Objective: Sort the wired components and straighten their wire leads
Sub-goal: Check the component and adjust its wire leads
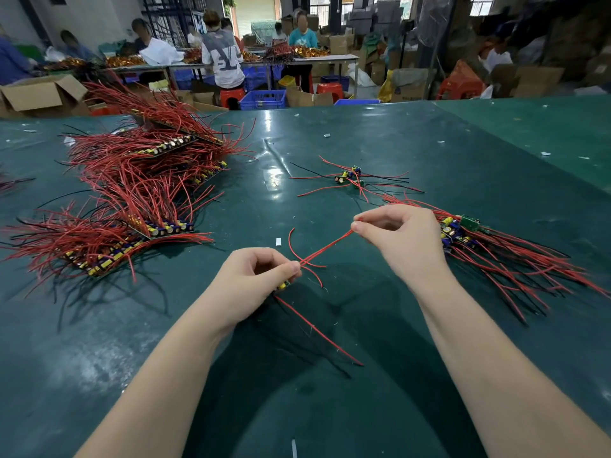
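My left hand [251, 279] grips a small wired component [283, 285] with a yellow capacitor, low in the middle of the green table [363, 133]. A red lead [325, 249] runs taut from it up to my right hand [401, 239], which pinches the lead's far end between thumb and forefinger. Other red leads of the same component curl upward and trail toward me. A sorted heap of components with red and black wires [489, 246] lies just right of my right hand. A few loose components [350, 178] lie farther back.
Large stacks of component strips with red wires [139, 193] cover the left of the table. Small white scraps dot the surface. Beyond the far edge, several people work at another bench [297, 62] among cardboard boxes, blue crates and red stools.
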`<state>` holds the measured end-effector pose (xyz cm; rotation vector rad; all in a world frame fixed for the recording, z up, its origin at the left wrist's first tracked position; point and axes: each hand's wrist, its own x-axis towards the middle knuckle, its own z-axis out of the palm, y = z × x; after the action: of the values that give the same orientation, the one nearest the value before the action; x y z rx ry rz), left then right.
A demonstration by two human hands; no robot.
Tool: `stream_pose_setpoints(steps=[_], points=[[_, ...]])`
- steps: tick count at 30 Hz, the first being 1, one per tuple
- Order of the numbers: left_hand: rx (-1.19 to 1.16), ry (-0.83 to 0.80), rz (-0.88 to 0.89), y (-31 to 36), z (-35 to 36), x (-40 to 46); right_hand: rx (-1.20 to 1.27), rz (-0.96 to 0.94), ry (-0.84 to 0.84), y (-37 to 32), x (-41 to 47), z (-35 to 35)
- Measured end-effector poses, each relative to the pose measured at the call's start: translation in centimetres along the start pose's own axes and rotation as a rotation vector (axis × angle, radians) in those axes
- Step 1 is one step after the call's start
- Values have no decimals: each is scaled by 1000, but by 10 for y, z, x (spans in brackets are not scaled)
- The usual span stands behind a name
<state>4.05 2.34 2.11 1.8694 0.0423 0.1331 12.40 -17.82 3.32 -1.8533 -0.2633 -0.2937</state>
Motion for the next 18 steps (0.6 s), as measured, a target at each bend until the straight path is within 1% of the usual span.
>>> stream_pose_setpoints(steps=[1,3,5,7,9,11,13,18], points=[[18,5,-6,0,0,0,22,9,-7,-1,0,0],[70,23,-11,-1,-1,1,221,129,-67,-5,0,-3],[123,44,-17,-2,-1,1,477,360,-178,-11,0,-5],[150,55,-29,-2,-1,2,655,585,-260,-13,-1,-5],[168,54,-36,-3,-1,2,754,698,-287,-13,-1,-5],[169,36,-41,-2,-2,1,790,707,-287,-13,0,-4],[134,20,-50,-2,-1,0,787,645,-281,-13,0,-5],[21,89,-95,-2,2,0,792,533,-292,-10,2,-4]])
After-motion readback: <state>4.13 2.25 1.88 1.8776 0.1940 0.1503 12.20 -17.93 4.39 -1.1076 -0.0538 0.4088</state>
